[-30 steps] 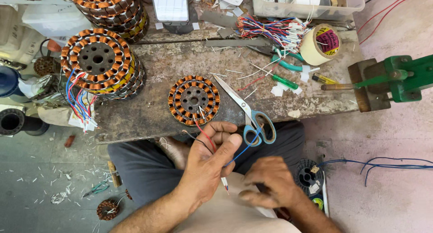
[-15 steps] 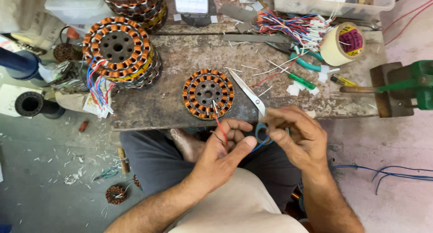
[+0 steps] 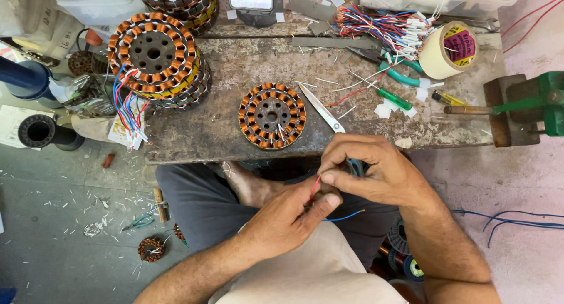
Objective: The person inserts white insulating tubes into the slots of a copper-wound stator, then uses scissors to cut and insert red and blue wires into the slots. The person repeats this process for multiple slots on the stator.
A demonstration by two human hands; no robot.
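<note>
Left hand point(image 3: 294, 213) pinched a red wire point(image 3: 315, 186) and a blue wire point(image 3: 343, 216), fingers narrow. Right hand point(image 3: 376, 171), at its 2 o'clock, gripped the scissors point(image 3: 321, 109), handles hidden, probably fingers through loops. Copper-wound stator point(image 3: 272, 116) sat on the bench point(image 3: 211, 133) at 11 o'clock.

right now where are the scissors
In the head view the scissors lie on the worn bench, blades pointing up-left, just right of the single copper-wound stator. Their handles are hidden under the right hand.
</note>
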